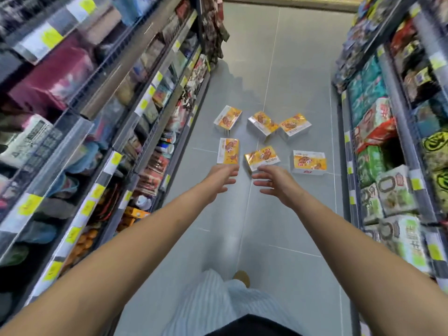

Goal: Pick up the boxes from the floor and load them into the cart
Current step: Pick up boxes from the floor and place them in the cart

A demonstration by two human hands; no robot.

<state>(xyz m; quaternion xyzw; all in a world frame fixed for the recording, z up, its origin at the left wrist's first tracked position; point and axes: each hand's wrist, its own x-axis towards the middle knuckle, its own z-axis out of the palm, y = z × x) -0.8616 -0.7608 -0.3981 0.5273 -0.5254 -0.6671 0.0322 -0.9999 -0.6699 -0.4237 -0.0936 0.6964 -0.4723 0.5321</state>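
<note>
Head view down a shop aisle. Left shelving (97, 117) and right shelving (388, 141), both packed with goods, wall in a grey tiled floor (291, 69) that runs from six o'clock to twelve o'clock. Six yellow boxes (263, 122) lie flat on the floor in two rows of three, at centre frame, none yet lifted; no cart is in view. Both bare arms reach toward twelve o'clock. The left hand (221, 179) and right hand (274, 183) are spread, fingers loosely extended, palms turned toward each other, holding nothing; how high they are above the floor cannot be told. The middle box (261, 157) of the near row lies at twelve o'clock from the gap between the hands, with the right fingertips just below its near edge, so the right hand is judged the nearer. Its long axis runs close to nine-to-three, the right end tipped slightly toward two o'clock. The left box (229, 150), long axis twelve-to-six, sits just beyond the left fingertips; the right box (309, 162) lies at two o'clock from the right hand. Gaps separate the near-row boxes, leaving finger room at their sides, and open floor lies toward six o'clock.
</note>
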